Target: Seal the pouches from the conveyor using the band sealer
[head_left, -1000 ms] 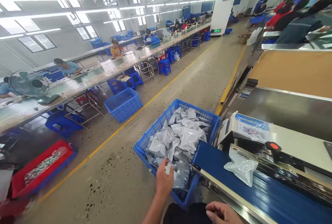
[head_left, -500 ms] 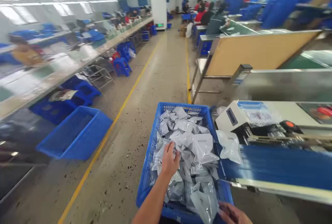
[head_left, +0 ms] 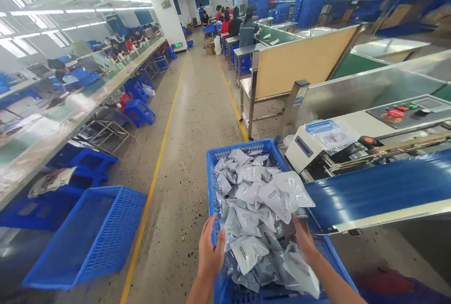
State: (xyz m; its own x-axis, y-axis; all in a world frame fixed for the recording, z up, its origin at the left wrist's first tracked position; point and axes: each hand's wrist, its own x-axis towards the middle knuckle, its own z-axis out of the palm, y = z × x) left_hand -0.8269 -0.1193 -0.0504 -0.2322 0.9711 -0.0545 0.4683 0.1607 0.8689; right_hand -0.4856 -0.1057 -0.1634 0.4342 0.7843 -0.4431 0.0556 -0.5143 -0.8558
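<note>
A blue basket (head_left: 210, 172) in front of me is heaped with silver-grey sealed pouches (head_left: 248, 219). My left hand (head_left: 211, 247) is at the basket's left side, fingers apart and pointing up, with nothing held in it. My right hand (head_left: 305, 238) reaches in at the right side among the pouches; its fingertips are partly hidden. One pouch (head_left: 294, 190) lies over the basket's right rim, near the end of the blue conveyor belt (head_left: 380, 189).
A white machine (head_left: 305, 146) with a control panel (head_left: 405, 113) stands beside the belt. An empty blue crate (head_left: 88, 238) lies on the floor at left. Long workbenches (head_left: 116, 88) with people flank the aisle, and a tan board (head_left: 306, 62) leans ahead.
The view has turned right. My left hand has moved off the pouches to the basket's left side. My right hand has moved from the near corner up to the right side.
</note>
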